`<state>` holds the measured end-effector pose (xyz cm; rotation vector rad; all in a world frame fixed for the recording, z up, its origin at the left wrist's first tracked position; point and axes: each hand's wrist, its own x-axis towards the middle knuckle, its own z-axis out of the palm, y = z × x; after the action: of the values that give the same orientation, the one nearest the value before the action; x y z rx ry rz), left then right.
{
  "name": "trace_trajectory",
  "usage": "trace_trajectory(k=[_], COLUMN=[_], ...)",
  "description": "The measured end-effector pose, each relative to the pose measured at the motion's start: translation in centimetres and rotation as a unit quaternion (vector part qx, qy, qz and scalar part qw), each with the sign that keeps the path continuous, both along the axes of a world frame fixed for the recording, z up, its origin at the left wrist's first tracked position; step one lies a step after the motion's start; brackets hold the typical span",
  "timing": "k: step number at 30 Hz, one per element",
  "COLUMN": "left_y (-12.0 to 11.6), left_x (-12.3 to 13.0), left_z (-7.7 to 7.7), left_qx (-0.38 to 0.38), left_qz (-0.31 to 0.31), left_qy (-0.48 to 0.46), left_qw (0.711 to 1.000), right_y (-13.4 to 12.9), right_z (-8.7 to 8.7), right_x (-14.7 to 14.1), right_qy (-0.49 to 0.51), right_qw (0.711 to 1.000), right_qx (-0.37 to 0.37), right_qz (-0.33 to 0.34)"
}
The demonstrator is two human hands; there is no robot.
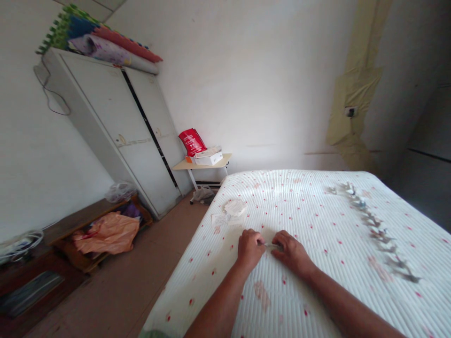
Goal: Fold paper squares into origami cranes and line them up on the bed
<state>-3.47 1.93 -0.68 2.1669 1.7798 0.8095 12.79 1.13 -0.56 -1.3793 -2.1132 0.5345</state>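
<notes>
Over the bed's patterned cover, my left hand (251, 247) and my right hand (289, 251) face each other with their fingers pinched. Between them they grip a small pale folded piece of paper (269, 244), one end each; most of it is hidden by the fingers. Just beyond my left hand lie several thin printed paper sheets (235, 208), some overlapping. To the right, a slanting row of small folded paper figures (378, 230), which look like paper cranes, stands on the cover; they are blurred.
The bed (310, 286) has a white ribbed cover with red dots. Behind it on the left, a small table (225, 161) holds a red bag (192, 142) and a white box (209, 157). A grey cabinet (102, 108) and a low wooden bench (66, 230) line the left wall.
</notes>
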Motion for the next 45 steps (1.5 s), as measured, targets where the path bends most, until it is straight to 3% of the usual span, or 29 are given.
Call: trace_trajectory(k=[14, 18, 21, 26, 29, 36, 45], left_y=[-0.2, -0.4, -0.7, -0.8, -0.8, -1.2, -2.1], left_x=[0.0, 0.2, 0.4, 0.6, 0.4, -0.4, -1.1], left_z=[-0.1, -0.2, -0.1, -0.2, -0.6, -1.0, -0.7], left_qx=[0.057, 0.077, 0.09, 0.067, 0.059, 0.085, 0.107], left_qz=[-0.045, -0.041, -0.056, -0.068, -0.072, -0.113, -0.153], left_qy=[-0.141, -0.124, -0.114, -0.092, -0.073, -0.006, 0.05], left_qw=[0.987, 0.988, 0.988, 0.991, 0.993, 0.99, 0.981], right_y=[0.4, 0.1, -0.1, -0.3, -0.3, 0.0, 0.2], right_z=[-0.6, 0.0, 0.2, -0.2, -0.5, -0.7, -0.6], right_x=[0.3, 0.2, 0.0, -0.5, -0.5, 0.1, 0.4], right_qy=[0.077, -0.022, -0.121, -0.157, -0.158, -0.091, -0.041], right_qw=[0.995, 0.991, 0.972, 0.946, 0.951, 0.983, 0.993], right_qx=[0.065, 0.135, 0.201, 0.283, 0.262, 0.118, 0.054], right_qz=[0.024, -0.003, -0.013, 0.025, 0.042, 0.105, 0.092])
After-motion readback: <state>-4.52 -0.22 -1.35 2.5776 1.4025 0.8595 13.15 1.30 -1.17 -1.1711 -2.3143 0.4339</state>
